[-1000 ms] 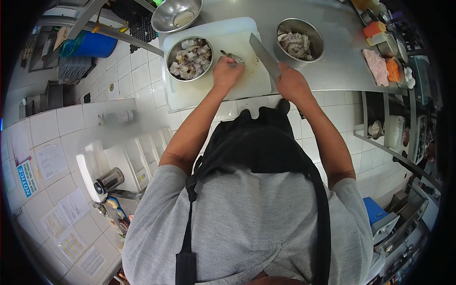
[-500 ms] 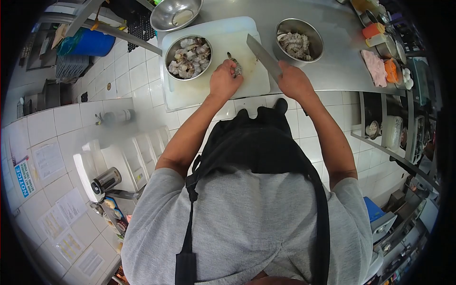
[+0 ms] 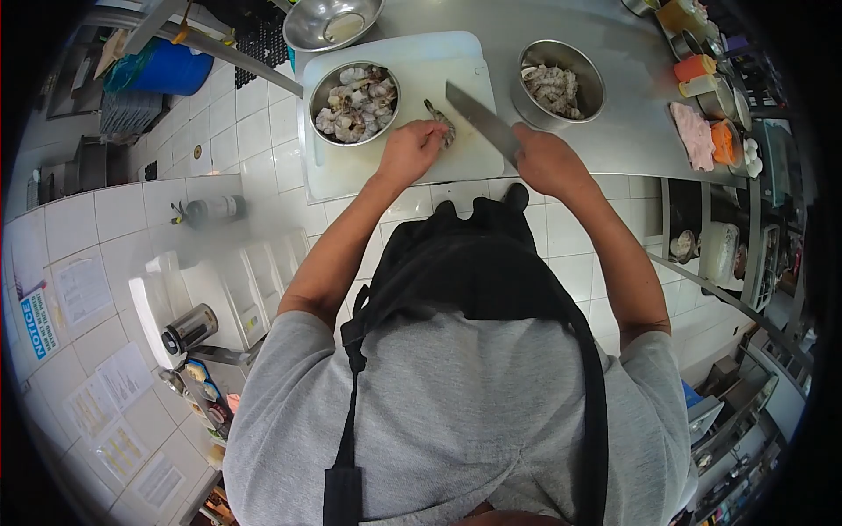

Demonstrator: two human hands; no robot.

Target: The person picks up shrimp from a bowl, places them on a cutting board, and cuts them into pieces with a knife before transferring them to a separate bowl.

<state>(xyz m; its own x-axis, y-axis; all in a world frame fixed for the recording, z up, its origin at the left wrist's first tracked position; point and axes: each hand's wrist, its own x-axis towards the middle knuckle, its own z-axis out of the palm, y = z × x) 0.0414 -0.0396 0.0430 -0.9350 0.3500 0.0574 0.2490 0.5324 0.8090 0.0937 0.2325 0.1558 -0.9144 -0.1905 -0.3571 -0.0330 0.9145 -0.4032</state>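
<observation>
My left hand (image 3: 410, 152) is closed at the fingertips on a single grey shrimp (image 3: 448, 133), its dark tail pointing away from me on the white cutting board (image 3: 421, 83). My right hand (image 3: 549, 159) grips a broad-bladed knife (image 3: 482, 120) by the handle, which the fingers hide. The blade slants over the board's right part, its tip apart from the shrimp. A steel bowl (image 3: 317, 127) heaped with shrimp (image 3: 358, 101) stands on the board's left side. Right of the board, a second steel bowl (image 3: 594, 72) holds more greyish shrimp (image 3: 553, 88).
Behind the board's left corner is a larger steel bowl (image 3: 303, 31). The steel counter (image 3: 640, 123) carries a pink cloth (image 3: 692, 136) and several containers on the right. A shelf rack (image 3: 706, 280) stands below. A blue drum (image 3: 180, 70) is at far left.
My right hand and knife have shifted slightly down, and the blade lies flatter and more to the left. My left hand stays at the shrimp. The view has tilted a little.
</observation>
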